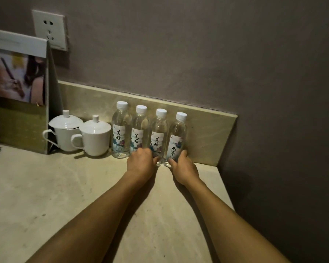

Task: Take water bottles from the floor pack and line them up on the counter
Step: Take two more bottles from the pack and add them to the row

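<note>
Presently, four water bottles (148,133) are found upright in a row against the backsplash (207,130), at twelve o'clock from the viewer. The fourth bottle (176,138) is gripped low by the right hand (182,169), fingers curled round its base; the third bottle (158,135) is held likewise by the left hand (141,163). Two lidded cups (80,134) are noted at nine o'clock of the row. The counter (65,196) lineup is judged largely done (the floor pack is not seen, so remaining bottles cannot be told).
</note>
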Tool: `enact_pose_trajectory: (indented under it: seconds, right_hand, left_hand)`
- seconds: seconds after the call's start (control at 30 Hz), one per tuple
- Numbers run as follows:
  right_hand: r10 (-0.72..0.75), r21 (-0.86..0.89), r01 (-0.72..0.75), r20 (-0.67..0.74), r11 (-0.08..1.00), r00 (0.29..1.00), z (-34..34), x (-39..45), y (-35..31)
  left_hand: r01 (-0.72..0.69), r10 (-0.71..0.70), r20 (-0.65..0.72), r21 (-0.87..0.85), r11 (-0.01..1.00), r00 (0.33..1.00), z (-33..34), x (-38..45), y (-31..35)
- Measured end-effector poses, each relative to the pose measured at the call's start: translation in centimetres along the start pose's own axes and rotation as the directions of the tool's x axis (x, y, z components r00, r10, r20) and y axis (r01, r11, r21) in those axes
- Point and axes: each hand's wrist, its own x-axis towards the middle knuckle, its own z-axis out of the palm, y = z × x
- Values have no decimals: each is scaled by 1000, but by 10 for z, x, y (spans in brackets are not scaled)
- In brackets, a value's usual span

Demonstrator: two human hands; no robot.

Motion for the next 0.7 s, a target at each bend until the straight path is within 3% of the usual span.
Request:
enact_pose_trajectory:
  seconds: [0.33,0.57,0.7]
  right_hand:
    - [16,68,-18,37,998,999,-5,-8,-3]
    - [26,235,-32,29,971,999,-18,-22,4]
    - [11,176,-6,-29,984,1000,-27,-33,14]
  left_hand:
    - [30,-30,21,-34,999,999,-13,-9,2]
    - [4,-3,27,-39,999,1000,-14,-21,8]
    - [-28,31,46,-81,996,998,-12,-29,22]
